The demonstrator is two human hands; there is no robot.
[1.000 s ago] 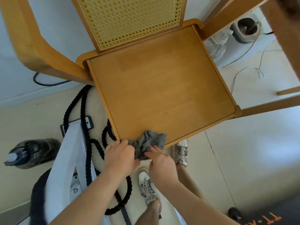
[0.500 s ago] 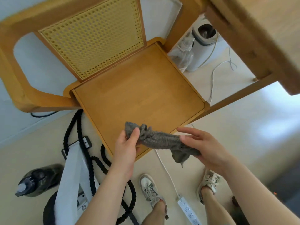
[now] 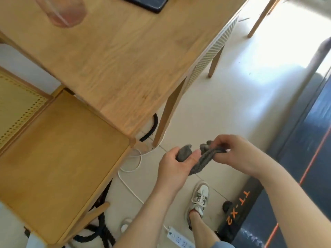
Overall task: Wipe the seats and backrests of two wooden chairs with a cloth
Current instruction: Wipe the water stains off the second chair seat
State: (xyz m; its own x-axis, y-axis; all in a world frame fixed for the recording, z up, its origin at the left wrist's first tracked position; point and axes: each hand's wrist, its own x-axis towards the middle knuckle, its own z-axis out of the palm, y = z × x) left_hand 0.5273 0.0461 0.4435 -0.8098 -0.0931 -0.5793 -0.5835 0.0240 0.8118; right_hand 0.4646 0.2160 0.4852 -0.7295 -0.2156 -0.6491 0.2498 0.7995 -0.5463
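Observation:
A grey cloth (image 3: 200,158) is bunched between both hands, off to the right of the chair and above the floor. My left hand (image 3: 176,167) grips its left end and my right hand (image 3: 231,151) pinches its right end. The wooden chair's seat (image 3: 57,161) fills the lower left, with its yellow cane backrest (image 3: 16,102) at the left edge. A second chair (image 3: 211,56) with a pale cane back stands tucked behind the table's far corner; only its back and legs show.
A wooden table (image 3: 116,56) spans the top, holding a clear glass (image 3: 66,13) and a dark flat object (image 3: 148,2). On the floor lie white cable (image 3: 130,187), a power strip (image 3: 179,238), black rope (image 3: 100,231) and a dark treadmill (image 3: 279,199) at right.
The view has swung right, from the chair seat toward the table and floor. Both hands carried the cloth off the seat's front edge and now hold it away from the chair.

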